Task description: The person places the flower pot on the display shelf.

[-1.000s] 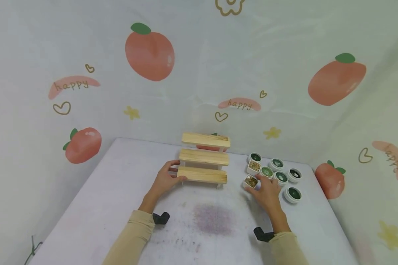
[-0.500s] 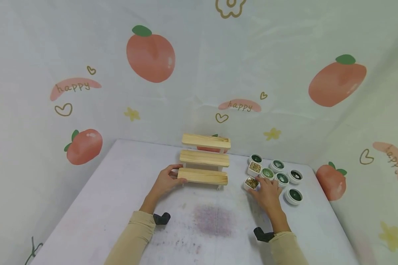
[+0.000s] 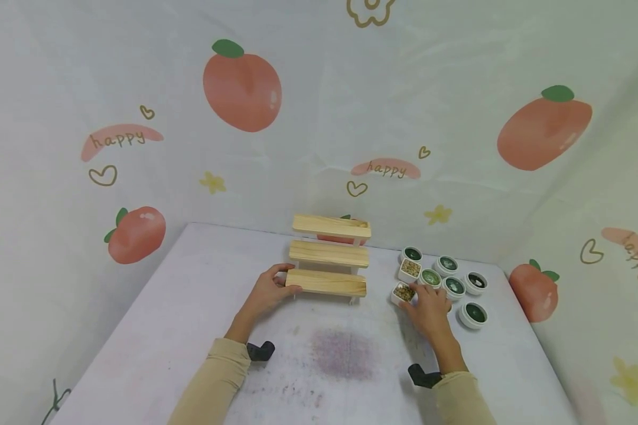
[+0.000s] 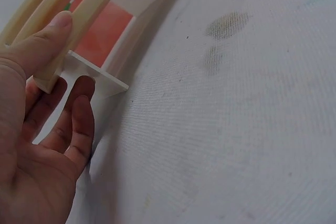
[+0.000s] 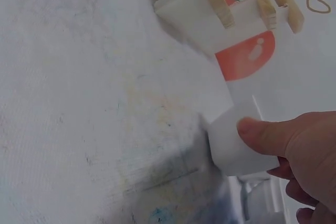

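Note:
A small three-tier shelf stand with pale wooden boards and white side supports stands at the table's back middle. My left hand holds the left end of its lowest board; in the left wrist view, the thumb lies on the wood and the fingers curl beside the white side panel. To the right, my right hand pinches a small white square pot with brown and green grainy contents. The right wrist view shows its thumb against the pot's white wall; the far fingers are partly hidden.
Behind and right of the held pot sit another square pot with tan grains and several round white pots with dark green tops, such as one at the front right. A printed white cloth wall rises behind the table.
Both hands keep their hold, with hardly any movement. The whole head view has shifted slightly; the stand and pots keep their places on the table.

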### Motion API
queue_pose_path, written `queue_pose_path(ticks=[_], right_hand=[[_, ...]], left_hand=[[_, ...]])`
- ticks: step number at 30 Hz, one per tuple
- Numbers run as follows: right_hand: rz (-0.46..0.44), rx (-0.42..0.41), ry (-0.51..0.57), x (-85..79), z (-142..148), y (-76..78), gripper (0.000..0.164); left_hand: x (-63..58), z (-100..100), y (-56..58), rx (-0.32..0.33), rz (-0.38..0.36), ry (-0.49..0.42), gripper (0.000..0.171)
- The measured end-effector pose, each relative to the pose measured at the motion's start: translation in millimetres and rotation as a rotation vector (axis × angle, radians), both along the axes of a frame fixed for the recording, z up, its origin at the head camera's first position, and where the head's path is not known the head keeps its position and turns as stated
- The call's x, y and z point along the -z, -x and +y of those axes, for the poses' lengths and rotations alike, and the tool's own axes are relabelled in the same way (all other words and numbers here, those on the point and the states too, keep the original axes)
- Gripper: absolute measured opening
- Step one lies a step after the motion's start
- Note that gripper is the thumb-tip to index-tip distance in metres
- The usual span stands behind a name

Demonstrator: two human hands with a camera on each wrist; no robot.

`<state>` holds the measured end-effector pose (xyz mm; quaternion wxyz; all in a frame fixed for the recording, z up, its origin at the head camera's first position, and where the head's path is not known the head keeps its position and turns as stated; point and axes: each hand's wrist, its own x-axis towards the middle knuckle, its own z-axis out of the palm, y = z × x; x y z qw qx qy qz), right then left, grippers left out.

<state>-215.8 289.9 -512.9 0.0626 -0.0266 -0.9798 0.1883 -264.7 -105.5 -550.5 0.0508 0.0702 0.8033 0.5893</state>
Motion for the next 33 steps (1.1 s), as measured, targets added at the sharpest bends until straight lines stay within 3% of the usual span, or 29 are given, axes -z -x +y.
queue_pose_path(ticks=[3,9,19,24,28,33], right_hand=[[-0.012,-0.001,0.048,-2.9,-1,0.1,0.058],[0.048,-0.040,0.199,-10.5,-2,3.5,0.063],[0.027,-0.038,0.538,-24.6,-3,11.2,0.060],[0.027,-0.078,0.624,-30.6,-8,13.6,0.059],[0.008,-0.062,0.691,-36.6,-14,14.7,0.063],[0.013,-0.054,0.698,-45.1,-24,17.8,0.064]], left_hand=[[-0.6,1,-0.4,0.000,-0.006,-0.001,0.069],[0.1,1,1.7,0.000,-0.029,-0.007,0.067],[1.8,-1,6.1,0.017,-0.057,0.010,0.069],[-2.4,-1,6.2,0.026,-0.076,0.030,0.069],[-5.1,-1,5.2,0.032,-0.081,0.039,0.068],[-7.8,0,3.9,0.027,-0.081,0.047,0.067]])
